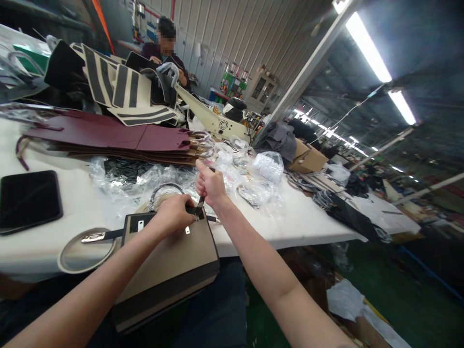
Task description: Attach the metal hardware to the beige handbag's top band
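See a black tablet (31, 202) far left on the white table (83, 193), then a taupe bag (170, 256) at the near edge. Have the left hand (176, 212) curled over the bag's far end, perhaps pinching a dark strap (190, 210) (too hidden to tell), and the right hand (212, 186) clenched around a dark tool (200, 203) beside it, near clear plastic wrapping (268, 166).

The bare left forearm (108, 273) enters from 8 o'clock and points toward 2 o'clock, its hand (176, 212) back-up, fingers (186, 198) bent and pinched toward 3 o'clock. The bare right forearm (250, 239) comes from 5 o'clock, angled between 10 and 11; the right hand (211, 187) is fisted, thumb (201, 168) toward 11, just beside the left hand at its 2 o'clock.
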The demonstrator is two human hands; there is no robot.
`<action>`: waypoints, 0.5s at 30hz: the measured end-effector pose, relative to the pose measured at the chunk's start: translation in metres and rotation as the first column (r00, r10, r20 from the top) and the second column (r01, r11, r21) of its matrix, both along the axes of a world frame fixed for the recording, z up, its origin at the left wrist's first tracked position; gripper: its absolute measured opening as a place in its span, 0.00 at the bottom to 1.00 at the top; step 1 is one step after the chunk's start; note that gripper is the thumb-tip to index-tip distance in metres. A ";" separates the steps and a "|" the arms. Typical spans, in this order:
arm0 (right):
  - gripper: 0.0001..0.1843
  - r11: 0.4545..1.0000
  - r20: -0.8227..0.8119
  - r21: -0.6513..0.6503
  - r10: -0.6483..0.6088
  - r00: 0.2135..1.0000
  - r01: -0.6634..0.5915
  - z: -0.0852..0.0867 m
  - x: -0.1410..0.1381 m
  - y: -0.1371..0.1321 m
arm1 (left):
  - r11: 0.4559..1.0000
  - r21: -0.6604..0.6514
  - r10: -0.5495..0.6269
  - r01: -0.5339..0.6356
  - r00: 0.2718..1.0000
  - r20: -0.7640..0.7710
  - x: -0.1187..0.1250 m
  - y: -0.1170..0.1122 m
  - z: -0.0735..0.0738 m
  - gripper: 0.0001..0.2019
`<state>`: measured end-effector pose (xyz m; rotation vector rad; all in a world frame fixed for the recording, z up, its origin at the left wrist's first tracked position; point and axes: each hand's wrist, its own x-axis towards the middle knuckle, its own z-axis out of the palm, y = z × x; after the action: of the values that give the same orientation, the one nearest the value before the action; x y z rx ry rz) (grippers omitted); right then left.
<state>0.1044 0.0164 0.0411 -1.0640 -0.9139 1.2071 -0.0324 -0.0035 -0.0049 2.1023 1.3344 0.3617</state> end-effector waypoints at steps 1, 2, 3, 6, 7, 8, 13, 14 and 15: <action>0.42 1.000 0.008 -0.003 0.011 1.000 -0.011 -0.001 -0.002 0.001 | 1.000 0.002 -0.002 0.002 1.000 -0.002 0.000 -0.001 0.001 0.14; 0.42 1.000 0.016 -0.005 0.019 1.000 -0.019 -0.001 -0.004 0.001 | 1.000 0.002 -0.004 0.004 1.000 -0.006 0.000 -0.001 0.001 0.14; 0.41 1.000 0.027 -0.008 0.026 0.999 -0.025 -0.001 -0.006 0.000 | 1.000 0.001 -0.002 0.002 1.000 -0.014 0.000 -0.002 0.002 0.14; 0.41 1.000 0.049 -0.009 0.030 0.998 -0.030 -0.003 -0.009 -0.007 | 1.000 -0.007 -0.004 0.004 0.999 -0.035 0.000 -0.002 0.003 0.14; 0.41 1.000 0.053 0.017 0.025 0.998 -0.026 -0.005 -0.009 -0.012 | 1.000 -0.008 -0.009 0.009 0.999 -0.036 0.000 -0.001 0.003 0.14; 0.41 0.998 0.060 0.060 0.015 0.998 -0.019 -0.008 -0.010 -0.018 | 1.000 -0.008 -0.014 0.014 0.999 -0.035 0.000 0.000 0.002 0.14; 0.39 0.959 0.095 0.282 -0.063 0.993 0.034 -0.021 -0.005 -0.047 | 0.998 -0.019 -0.065 0.065 0.997 -0.029 -0.003 0.003 0.001 0.12; 0.39 0.961 0.071 0.276 -0.046 0.996 0.025 -0.020 -0.003 -0.051 | 0.997 -0.023 -0.078 0.077 0.997 -0.023 -0.004 0.003 0.002 0.12; 0.40 0.965 0.041 0.262 -0.024 0.999 0.012 -0.018 0.000 -0.053 | 0.996 -0.025 -0.085 0.084 0.996 -0.015 -0.005 0.003 0.002 0.11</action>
<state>0.1044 -0.0361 0.0234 -0.8871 -1.0637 1.0185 -0.0374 -0.0002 -0.0026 2.1382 1.2483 0.2917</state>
